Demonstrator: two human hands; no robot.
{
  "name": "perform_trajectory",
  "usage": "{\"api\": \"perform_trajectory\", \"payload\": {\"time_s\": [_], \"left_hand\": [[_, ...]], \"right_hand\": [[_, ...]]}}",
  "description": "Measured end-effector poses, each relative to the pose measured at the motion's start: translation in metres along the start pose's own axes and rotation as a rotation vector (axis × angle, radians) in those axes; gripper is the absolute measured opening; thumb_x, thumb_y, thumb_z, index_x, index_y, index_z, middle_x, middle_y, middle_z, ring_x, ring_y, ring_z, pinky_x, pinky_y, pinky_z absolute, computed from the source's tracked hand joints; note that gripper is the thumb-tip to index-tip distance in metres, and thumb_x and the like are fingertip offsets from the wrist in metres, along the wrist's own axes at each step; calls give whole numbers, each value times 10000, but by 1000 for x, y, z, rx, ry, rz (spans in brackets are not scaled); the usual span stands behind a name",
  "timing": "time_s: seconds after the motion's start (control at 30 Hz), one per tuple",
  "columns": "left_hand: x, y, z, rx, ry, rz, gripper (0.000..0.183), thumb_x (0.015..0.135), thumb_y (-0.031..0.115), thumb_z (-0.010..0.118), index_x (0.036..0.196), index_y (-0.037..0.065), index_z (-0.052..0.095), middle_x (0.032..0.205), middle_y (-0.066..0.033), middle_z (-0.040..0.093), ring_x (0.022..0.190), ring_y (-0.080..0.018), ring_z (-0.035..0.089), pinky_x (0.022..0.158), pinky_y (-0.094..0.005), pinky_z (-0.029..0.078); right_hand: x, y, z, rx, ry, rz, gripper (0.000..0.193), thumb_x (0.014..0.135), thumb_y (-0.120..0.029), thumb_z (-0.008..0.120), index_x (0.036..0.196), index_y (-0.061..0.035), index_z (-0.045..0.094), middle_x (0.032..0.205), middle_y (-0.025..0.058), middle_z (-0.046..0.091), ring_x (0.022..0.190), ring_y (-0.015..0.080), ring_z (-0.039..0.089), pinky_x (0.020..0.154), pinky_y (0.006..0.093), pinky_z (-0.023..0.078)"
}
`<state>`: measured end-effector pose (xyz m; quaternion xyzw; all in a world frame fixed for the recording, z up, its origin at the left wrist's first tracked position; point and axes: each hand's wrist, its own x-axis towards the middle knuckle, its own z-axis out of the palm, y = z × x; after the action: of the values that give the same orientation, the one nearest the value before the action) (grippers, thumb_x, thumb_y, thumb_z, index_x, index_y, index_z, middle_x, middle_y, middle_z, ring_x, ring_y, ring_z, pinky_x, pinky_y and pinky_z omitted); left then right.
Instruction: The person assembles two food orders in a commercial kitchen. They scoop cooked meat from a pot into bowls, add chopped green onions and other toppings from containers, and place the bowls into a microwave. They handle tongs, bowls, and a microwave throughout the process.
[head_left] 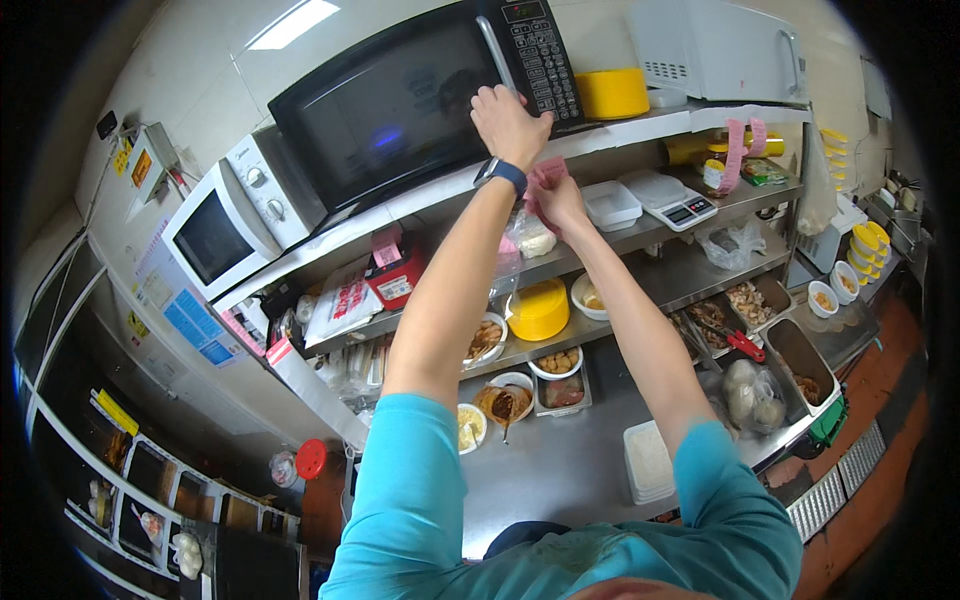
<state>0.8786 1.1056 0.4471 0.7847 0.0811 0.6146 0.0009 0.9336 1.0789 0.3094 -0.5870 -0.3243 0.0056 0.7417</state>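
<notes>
My left hand (508, 126), with a dark-blue banded watch (500, 176) on its wrist, is raised to the large black microwave (400, 100). Its fingers curl around the lower end of the silver door handle (494, 52); the door is closed. Just below, my right hand (562, 207) pinches a pink paper slip (545, 180) at the edge of the upper shelf. Partly behind that hand sits a clear plastic bag with pale contents (532, 236). A white plastic container (610, 205) and a digital scale (680, 210) stand to its right.
A white microwave (222, 230) stands left, a yellow tub (612, 94) right. Below are a red label printer (394, 278), a yellow round container (540, 310), food bowls (504, 398) and metal trays (806, 366). Stacked white containers (650, 462) rest on the steel counter (555, 470).
</notes>
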Motion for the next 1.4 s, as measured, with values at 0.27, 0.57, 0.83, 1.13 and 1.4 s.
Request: {"api": "perform_trajectory", "payload": {"time_s": [0.27,0.57,0.83,1.13,1.4], "left_hand": [[0,2,-2,20,5,-11,411,625,293,859,820,49,593,966,-154,545,974,-341,513,849,-431,437],[0,-1,1,-38,17,-5,357,613,238,828,813,64,589,984,-150,530,990,-334,494,856,-424,412],[-3,-2,-2,-37,11,10,410,619,295,857,846,61,609,1001,-148,541,1000,-330,502,872,-421,420],[-23,-25,-49,-460,40,-171,442,703,194,784,1040,-3,576,979,-173,585,957,-345,570,861,-441,454],[-242,-86,-214,-683,80,-383,192,867,15,646,1042,7,568,955,-98,612,897,-204,609,844,-327,489]], "right_hand": [[-132,-25,-110,147,-4,62,240,969,-211,624,959,21,686,766,83,703,643,125,659,576,266,508],[-166,-44,-141,269,-31,-17,189,986,-138,581,1058,33,616,867,124,702,777,182,699,713,312,584],[-154,-93,-108,412,-36,-110,234,963,-179,582,1050,38,595,820,107,674,726,173,667,678,287,544],[-99,-183,-25,596,-163,-318,227,971,-209,593,1002,13,628,718,40,603,609,122,587,540,240,448],[79,-239,107,268,1,-413,311,915,-321,694,847,-18,679,700,29,626,589,108,577,558,261,467]]}}
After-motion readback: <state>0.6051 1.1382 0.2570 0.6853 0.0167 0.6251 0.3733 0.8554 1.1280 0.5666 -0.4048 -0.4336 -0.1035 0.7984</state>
